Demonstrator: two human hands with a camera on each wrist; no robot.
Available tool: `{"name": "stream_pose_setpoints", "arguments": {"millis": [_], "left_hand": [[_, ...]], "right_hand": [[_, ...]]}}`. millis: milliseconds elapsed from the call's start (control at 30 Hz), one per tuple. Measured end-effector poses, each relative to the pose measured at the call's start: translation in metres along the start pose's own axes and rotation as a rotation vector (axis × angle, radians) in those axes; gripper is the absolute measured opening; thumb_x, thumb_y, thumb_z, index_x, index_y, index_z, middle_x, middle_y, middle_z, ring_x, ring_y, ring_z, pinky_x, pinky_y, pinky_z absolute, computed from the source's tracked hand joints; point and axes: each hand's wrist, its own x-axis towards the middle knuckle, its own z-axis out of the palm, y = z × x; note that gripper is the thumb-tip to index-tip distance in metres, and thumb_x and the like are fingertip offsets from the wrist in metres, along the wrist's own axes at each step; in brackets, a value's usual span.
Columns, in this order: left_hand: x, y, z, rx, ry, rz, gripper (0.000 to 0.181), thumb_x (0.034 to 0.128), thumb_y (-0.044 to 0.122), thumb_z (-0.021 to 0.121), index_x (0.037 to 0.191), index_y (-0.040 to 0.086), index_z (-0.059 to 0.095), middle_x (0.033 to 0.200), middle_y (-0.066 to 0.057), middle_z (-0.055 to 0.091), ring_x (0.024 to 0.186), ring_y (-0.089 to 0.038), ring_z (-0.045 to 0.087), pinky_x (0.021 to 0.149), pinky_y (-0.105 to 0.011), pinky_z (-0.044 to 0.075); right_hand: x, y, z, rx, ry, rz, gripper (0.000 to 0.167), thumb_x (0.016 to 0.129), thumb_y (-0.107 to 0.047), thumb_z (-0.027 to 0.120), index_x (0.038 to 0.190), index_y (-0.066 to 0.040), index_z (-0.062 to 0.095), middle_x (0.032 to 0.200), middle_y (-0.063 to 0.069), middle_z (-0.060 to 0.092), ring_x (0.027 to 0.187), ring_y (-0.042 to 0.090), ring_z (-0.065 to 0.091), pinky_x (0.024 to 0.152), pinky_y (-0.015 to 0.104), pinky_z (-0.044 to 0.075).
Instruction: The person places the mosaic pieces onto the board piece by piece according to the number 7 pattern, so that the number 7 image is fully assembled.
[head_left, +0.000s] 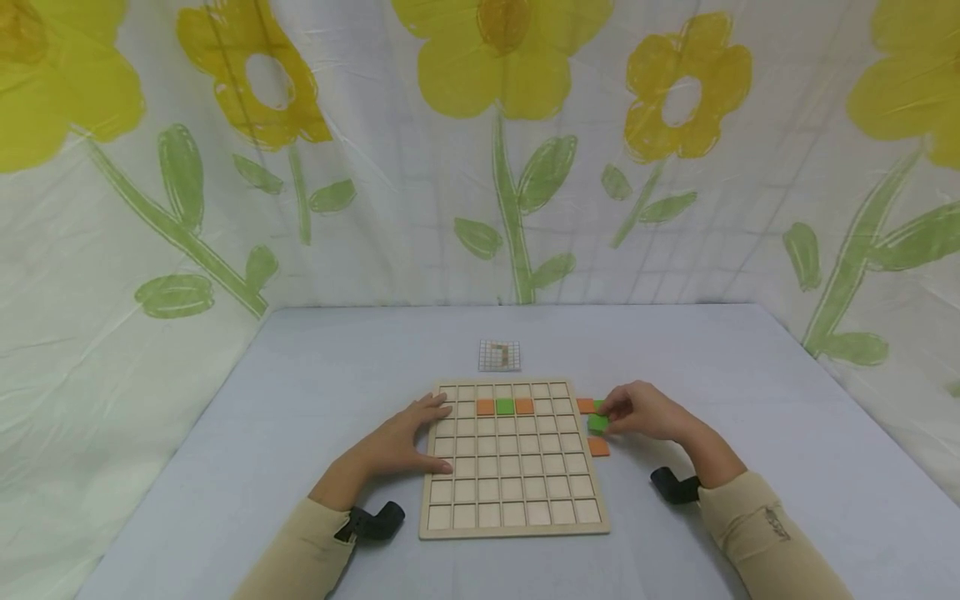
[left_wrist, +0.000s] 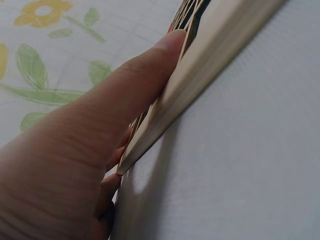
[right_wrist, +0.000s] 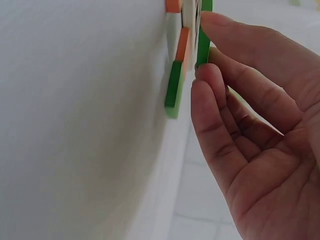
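Observation:
A wooden grid board (head_left: 468, 533) lies on the table; orange, green and orange tiles (head_left: 505, 407) sit side by side in its second row from the back. My left hand (head_left: 397, 437) rests on the board's left edge, its thumb on the rim in the left wrist view (left_wrist: 125, 85). At the board's right side, my right hand (head_left: 651, 412) pinches a green tile (head_left: 597, 423) between thumb and fingers; the right wrist view shows this tile (right_wrist: 204, 45) raised off the table. Beside the board lie an orange tile (head_left: 598, 447), another orange tile (head_left: 585, 406) and a green tile (right_wrist: 173, 85).
Behind the board lies a small card (head_left: 499, 356) with a printed grid pattern. A white curtain (head_left: 420, 167) with yellow flowers hangs beyond the table's far edge. Black devices (head_left: 381, 521) are strapped to both wrists.

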Motion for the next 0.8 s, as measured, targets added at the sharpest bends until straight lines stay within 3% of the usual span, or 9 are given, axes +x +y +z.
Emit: {"name": "stream_pose_setpoints", "arguments": {"millis": [800], "left_hand": [[0.001, -0.002, 0.002, 0.002, 0.011, 0.02, 0.094, 0.0623, 0.059, 0.077, 0.14, 0.017, 0.043, 0.154, 0.003, 0.026, 0.145, -0.025, 0.017, 0.116, -0.049, 0.021]], "right_hand": [[0.041, -0.046, 0.022, 0.033, -0.027, -0.148, 0.022, 0.078, -0.014, 0.074, 0.096, -0.002, 0.071, 0.095, 0.009, 0.068, 0.079, 0.009, 0.06, 0.069, 0.021, 0.053]]}}
